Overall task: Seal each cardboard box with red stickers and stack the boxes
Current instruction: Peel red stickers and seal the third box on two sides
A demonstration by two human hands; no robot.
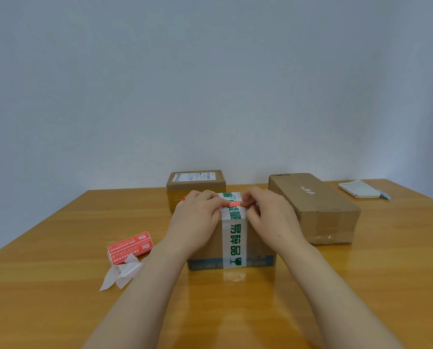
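Note:
A cardboard box (233, 245) with a white tape band printed in green stands in the middle of the table. A red sticker (236, 204) lies across the tape at the box's top edge. My left hand (198, 215) rests on the box's top left, its fingertips on the sticker's left part. My right hand (270, 212) is on the top right, its fingers curled and pinching the sticker's right part. Behind stands a smaller box (195, 183) with a white label. A long box (316, 207) lies to the right.
A stack of red stickers (130, 246) lies on the wooden table (59, 285) left of the box, with peeled white backing strips (121, 274) in front of it. A white notepad (359, 188) and a blue pen (385, 196) sit at the far right.

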